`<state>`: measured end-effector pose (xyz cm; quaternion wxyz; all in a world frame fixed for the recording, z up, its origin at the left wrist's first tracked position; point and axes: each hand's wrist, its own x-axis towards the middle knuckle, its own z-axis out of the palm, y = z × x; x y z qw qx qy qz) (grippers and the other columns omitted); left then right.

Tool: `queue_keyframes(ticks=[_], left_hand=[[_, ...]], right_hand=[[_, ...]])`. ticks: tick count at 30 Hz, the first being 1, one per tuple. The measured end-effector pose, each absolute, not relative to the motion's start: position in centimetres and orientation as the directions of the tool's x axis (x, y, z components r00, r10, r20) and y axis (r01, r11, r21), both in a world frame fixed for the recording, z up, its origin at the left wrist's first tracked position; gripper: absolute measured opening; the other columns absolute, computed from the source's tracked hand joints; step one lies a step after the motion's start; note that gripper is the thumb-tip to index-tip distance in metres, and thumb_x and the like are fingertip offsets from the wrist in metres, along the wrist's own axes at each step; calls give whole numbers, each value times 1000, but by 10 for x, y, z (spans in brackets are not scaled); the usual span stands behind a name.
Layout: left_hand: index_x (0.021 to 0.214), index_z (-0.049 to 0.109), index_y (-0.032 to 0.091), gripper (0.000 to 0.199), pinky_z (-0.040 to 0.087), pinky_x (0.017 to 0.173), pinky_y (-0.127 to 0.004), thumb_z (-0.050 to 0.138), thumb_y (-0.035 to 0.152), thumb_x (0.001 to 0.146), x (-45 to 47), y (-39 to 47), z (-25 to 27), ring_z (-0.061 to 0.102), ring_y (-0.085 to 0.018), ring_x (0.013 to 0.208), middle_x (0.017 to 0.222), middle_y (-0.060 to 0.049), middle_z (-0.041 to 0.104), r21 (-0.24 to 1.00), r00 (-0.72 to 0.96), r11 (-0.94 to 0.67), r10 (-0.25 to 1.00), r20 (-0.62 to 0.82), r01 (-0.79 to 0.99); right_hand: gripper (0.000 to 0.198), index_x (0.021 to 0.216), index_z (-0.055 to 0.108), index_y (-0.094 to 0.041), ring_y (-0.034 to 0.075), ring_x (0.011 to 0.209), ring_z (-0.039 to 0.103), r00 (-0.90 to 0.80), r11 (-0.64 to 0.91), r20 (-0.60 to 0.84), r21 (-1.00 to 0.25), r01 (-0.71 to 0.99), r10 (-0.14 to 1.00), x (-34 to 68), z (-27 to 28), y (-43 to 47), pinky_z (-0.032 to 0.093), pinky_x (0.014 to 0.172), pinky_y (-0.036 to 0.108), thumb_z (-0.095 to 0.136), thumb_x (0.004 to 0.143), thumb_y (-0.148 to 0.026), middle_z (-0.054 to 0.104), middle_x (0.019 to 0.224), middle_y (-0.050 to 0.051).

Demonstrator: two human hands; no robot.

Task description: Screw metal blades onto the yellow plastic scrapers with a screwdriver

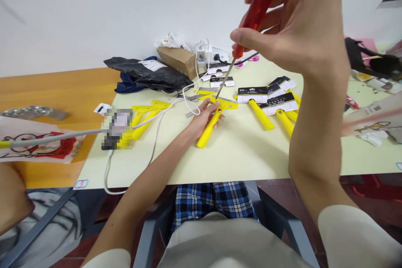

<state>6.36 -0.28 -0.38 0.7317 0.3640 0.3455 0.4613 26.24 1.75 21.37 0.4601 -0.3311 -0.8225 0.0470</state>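
- The pale yellow tabletop (251, 159) was strewn with goods, and the work was being done over its middle.
- A black plastic bag (141, 73) was laid toward the back, with a cardboard box (177, 62) placed against or just beside it.
- The right hand (293, 31) was raised well above the table, its thumb and fingers wrapped around the red handle of a screwdriver (259, 6).
- The left hand (202, 120) was held low, and the head end of a yellow scraper (207, 132) was gripped between its thumb and fingers.
- That scraper was held over the middle of the table, its handle slanted toward the near edge and its head turned away.
- More scrapers (261, 115) were laid to the right, some partly covered by printed cards (253, 94).
- The screwdriver was tilted, its shaft pointed down to the left end of the scraper's head.
- The step in hand was judged to be fastening or unfastening at that head; which of the two could not be told.
- For the next move, a firm left grip, a well-seated tip and a twist under light pressure seemed to be called for.
- What lay under the tip was too small to be made out.
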Motion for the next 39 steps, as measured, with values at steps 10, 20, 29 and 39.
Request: queue_keyframes(ticks=[10,20,29,39], left_hand=[[100,49,25,43,40,41,-17,85,44,86,64,-2,-2,73,-14,70,102,-2,71,835,349,334,919,-184,-438],[98,49,24,35,38,40,-19,80,36,88,63,-4,9,69,-13,68,95,0,67,799,383,368,904,-189,-475],[107,57,22,29,38,39,-21,75,35,89,61,-1,6,70,-15,72,98,-3,68,744,406,424,886,-223,-517],[97,53,22,35,46,48,-19,86,30,85,64,-6,2,76,-18,84,102,-4,72,799,372,369,907,-198,-474]], right_hand=[[29,96,65,-32,20,86,78,-367,788,736,-361,498,569,268,209,31,64,64,31,89,81,-25,72,98,-2],[34,95,62,-27,19,83,78,-376,781,730,-343,522,571,266,206,39,63,62,30,92,78,-28,70,100,-2],[30,97,64,-27,18,84,77,-377,788,725,-372,490,577,266,204,39,65,64,29,90,80,-26,69,100,-2],[33,97,67,-27,19,82,76,-406,815,726,-379,439,556,262,203,34,64,67,32,89,77,-15,69,97,-3]])
